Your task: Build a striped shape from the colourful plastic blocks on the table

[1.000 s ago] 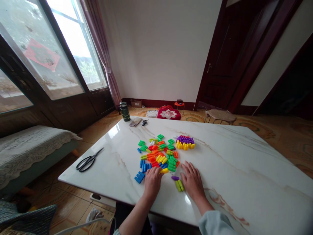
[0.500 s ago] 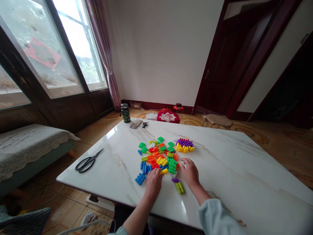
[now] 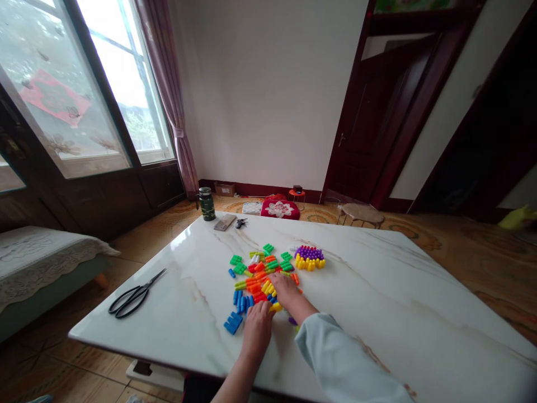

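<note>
A spread-out pile of plastic toy building pieces, among them an orange cluster [image 3: 254, 287], lies on the white marble-patterned table [image 3: 377, 302]. At the pile's near edge, my left hand [image 3: 258, 326] is closed on a yellow toy piece [image 3: 276, 307]. My right hand [image 3: 288, 292] reaches across the pile, its fingertips down among orange and yellow pieces; what they touch or grip is hidden. Blue pieces [image 3: 232, 323] lie left of my left hand. A purple piece [image 3: 292, 321] is partly covered by my right sleeve. Behind the pile stands a joined yellow, purple and red block [image 3: 309, 257].
Black-handled scissors [image 3: 135, 295] lie at the table's left. Near the far edge are a camouflage bottle [image 3: 207, 204], a phone [image 3: 225, 222] and keys [image 3: 240, 223]. A round stool [image 3: 361, 214] stands on the floor beyond the table.
My right hand has moved left from the pile's right side to over its middle, now covering some green pieces. My left hand still holds the yellow piece. The view has shifted slightly.
</note>
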Demonstrator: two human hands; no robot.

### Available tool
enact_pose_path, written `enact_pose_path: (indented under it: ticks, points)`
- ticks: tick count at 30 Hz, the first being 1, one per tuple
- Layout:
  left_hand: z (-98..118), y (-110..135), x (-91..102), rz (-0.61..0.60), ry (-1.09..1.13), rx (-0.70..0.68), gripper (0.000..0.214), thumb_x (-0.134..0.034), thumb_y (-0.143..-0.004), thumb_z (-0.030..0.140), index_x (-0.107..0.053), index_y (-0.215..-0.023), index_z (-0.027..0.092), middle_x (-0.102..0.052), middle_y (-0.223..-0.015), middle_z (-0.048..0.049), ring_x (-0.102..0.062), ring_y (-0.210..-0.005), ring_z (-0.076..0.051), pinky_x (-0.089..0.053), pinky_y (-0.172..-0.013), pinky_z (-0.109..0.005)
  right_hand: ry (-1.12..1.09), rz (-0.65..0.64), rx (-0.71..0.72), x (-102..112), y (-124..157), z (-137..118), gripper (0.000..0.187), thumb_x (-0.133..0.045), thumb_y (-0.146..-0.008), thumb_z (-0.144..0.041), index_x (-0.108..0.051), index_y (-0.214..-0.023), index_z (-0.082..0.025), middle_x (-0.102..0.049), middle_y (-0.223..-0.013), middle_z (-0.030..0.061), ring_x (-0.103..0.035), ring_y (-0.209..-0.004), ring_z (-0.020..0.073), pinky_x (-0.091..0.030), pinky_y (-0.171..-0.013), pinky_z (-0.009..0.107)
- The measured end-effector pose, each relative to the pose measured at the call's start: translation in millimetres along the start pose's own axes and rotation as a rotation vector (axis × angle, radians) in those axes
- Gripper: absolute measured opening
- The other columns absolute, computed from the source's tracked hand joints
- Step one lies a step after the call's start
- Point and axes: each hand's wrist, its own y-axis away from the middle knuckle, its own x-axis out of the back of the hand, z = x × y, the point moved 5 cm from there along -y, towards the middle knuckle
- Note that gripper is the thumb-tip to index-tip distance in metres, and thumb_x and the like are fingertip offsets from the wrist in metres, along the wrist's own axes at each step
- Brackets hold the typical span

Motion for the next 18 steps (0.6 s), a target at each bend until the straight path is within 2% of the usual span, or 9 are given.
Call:
enact_pose_path:
  ticks: [5,9,11,13,15,18]
  points:
    - [-2,1,-3.1,0.015,-0.004,-0.016,0.027,-0.036,-0.097,0.025,-0.060,-0.086,0.020,-0.068,-0.076,-0.0052,-0.067,-0.071,-0.019,-0.049,-0.065,-0.029,-0.022,0.024,0.037,4,2,2,0.022,-0.052,-0.077,-0.007,-0.067,-0.089,-0.019,-0.067,-0.101,0.0077,-0.061,-0.095,0.0192,-0.045,-0.082,0.027]
    - [-4,2,-6.6,0.012,-0.011,-0.035,0.028,-0.035,-0.097,0.028,-0.060,-0.089,0.019,-0.069,-0.078,-0.0055,-0.068,-0.074,-0.019,-0.049,-0.065,-0.029,-0.113,0.165,0.003,13,13,19,0.022,-0.062,-0.073,-0.019,-0.065,-0.095,-0.022,-0.065,-0.104,0.0048,-0.060,-0.096,0.0181,-0.045,-0.084,0.025]
    - [-4,3,-7.9,0.015,-0.012,-0.036,0.029,-0.035,-0.098,0.030,-0.061,-0.091,0.018,-0.069,-0.080,-0.0065,-0.068,-0.076,-0.020,-0.050,-0.066,-0.031,-0.161,0.278,-0.087,16,25,42,0.023,-0.059,-0.077,-0.025,-0.063,-0.100,-0.022,-0.065,-0.104,0.0045,-0.061,-0.094,0.0167,-0.046,-0.084,0.024]
    - [-5,4,-8.8,0.013,-0.011,-0.022,0.031,-0.034,-0.098,0.032,-0.061,-0.091,0.018,-0.069,-0.082,-0.0075,-0.067,-0.076,-0.020,-0.050,-0.067,-0.032,-0.193,0.393,-0.231,14,42,75,0.024,-0.052,-0.080,-0.026,-0.061,-0.102,-0.019,-0.065,-0.102,0.0060,-0.062,-0.084,0.0158,-0.047,-0.078,0.025]
    - [-5,5,-9.7,-0.008,-0.006,-0.003,0.032,-0.033,-0.098,0.033,-0.061,-0.091,0.019,-0.069,-0.082,-0.0078,-0.067,-0.076,-0.020,-0.051,-0.068,-0.032,-0.206,0.490,-0.401,9,62,114,0.024,-0.049,-0.080,-0.027,-0.061,-0.098,-0.016,-0.067,-0.094,0.0081,-0.061,-0.070,0.0162,-0.048,-0.068,0.027]
    - [-4,5,-8.7,-0.019,-0.003,0.007,0.032,-0.034,-0.098,0.034,-0.062,-0.090,0.019,-0.069,-0.082,-0.0076,-0.067,-0.074,-0.021,-0.051,-0.068,-0.033,-0.210,0.597,-0.590,0,84,164,0.022,-0.048,-0.076,-0.029,-0.060,-0.090,-0.016,-0.068,-0.083,0.0097,-0.062,-0.067,0.0204,-0.048,-0.063,0.030]
